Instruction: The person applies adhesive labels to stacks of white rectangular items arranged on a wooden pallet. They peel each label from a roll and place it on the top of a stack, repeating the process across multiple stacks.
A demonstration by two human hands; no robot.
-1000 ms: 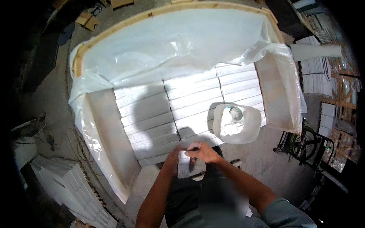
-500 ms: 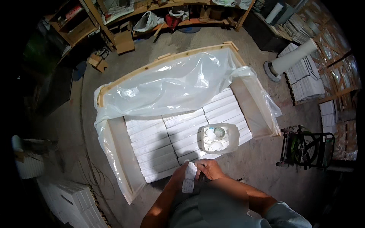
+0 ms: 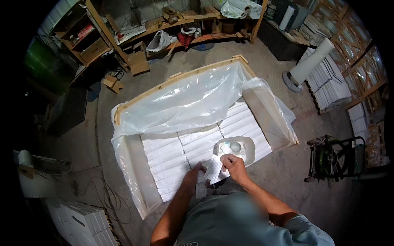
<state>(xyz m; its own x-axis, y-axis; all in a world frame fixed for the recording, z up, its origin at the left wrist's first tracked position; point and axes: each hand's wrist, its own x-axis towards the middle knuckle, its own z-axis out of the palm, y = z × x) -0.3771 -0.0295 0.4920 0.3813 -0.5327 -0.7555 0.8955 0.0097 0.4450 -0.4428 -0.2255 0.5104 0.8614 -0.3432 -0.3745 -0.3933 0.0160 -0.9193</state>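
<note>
In my right hand (image 3: 234, 167), fingers pinched, is the edge of a white printed label (image 3: 213, 168). My left hand (image 3: 192, 177) is closed on a strip of labels (image 3: 201, 186), which hangs below the fingers. Just beyond my right hand stands a pale plastic tub (image 3: 251, 148) with crumpled white pieces and a greenish roll, perhaps tape (image 3: 235, 146), in it. The tub rests on rows of white flat packs (image 3: 199, 141) inside a wooden crate lined with clear plastic sheeting (image 3: 176, 110). Both hands are over the crate's near side.
A wooden workbench (image 3: 193, 19) with bags and boxes runs along the back. On the right are a tall white roll (image 3: 314, 59), stacked white packs (image 3: 330, 88) and a black folding frame with wheels (image 3: 334, 158). A loose cable (image 3: 108, 197) and more white packs (image 3: 88, 223) lie at left.
My right hand has moved forward and right, drawing a label out from my left hand. The label now shows between the hands. The view has shifted slightly.
</note>
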